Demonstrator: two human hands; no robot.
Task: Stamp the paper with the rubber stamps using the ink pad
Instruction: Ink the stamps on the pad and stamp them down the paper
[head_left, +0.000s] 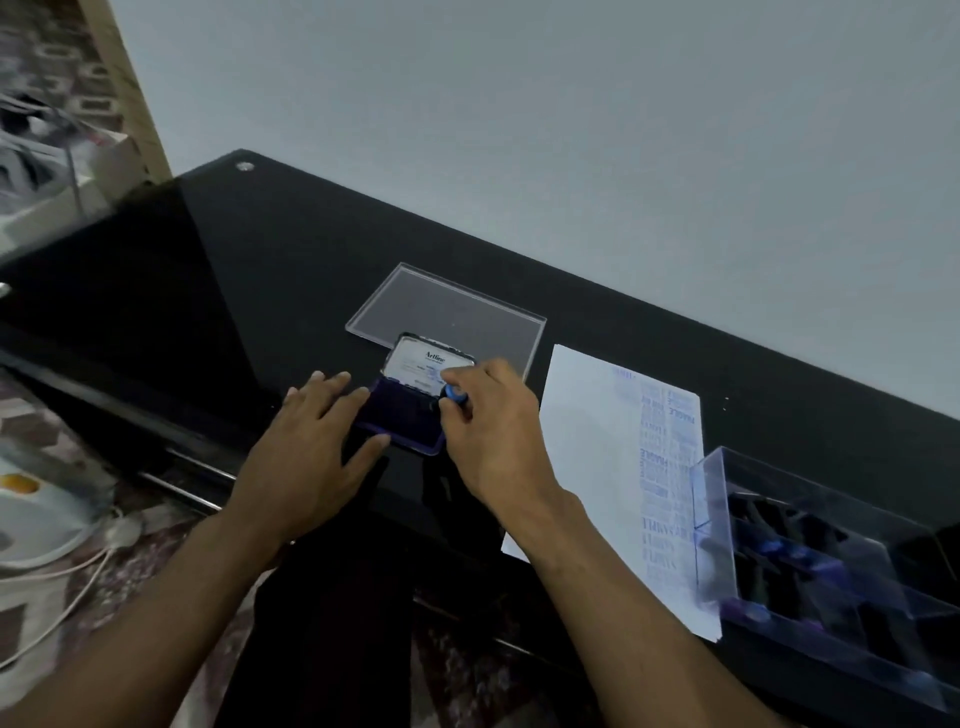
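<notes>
On the black glass surface (249, 270) an ink pad (408, 415) lies open near the middle, its lid (428, 366) tipped back on the far side with a white label facing up. The left hand (317, 447) lies flat with straight fingers, its fingertips touching the left edge of the ink pad. The right hand (493, 421) curls its fingers round a rubber stamp (454, 394) with a blue handle — a narrow grip that holds the stamp down at the right end of the dark inked pad. Just right of the right hand lies the paper (587, 447), a white sheet with columns of blue stamped words down its right half; the words are too blurred to read surely. A clear plastic box (810, 525) stands at the near right, overlapping the paper's right edge, and holds dark things with blue parts — most likely more stamps, though blur hides the detail. A clear flat tray (452, 306) lies just beyond the ink pad, partly behind its lid. A white cable (62, 608) runs over the floor at the near left.
</notes>
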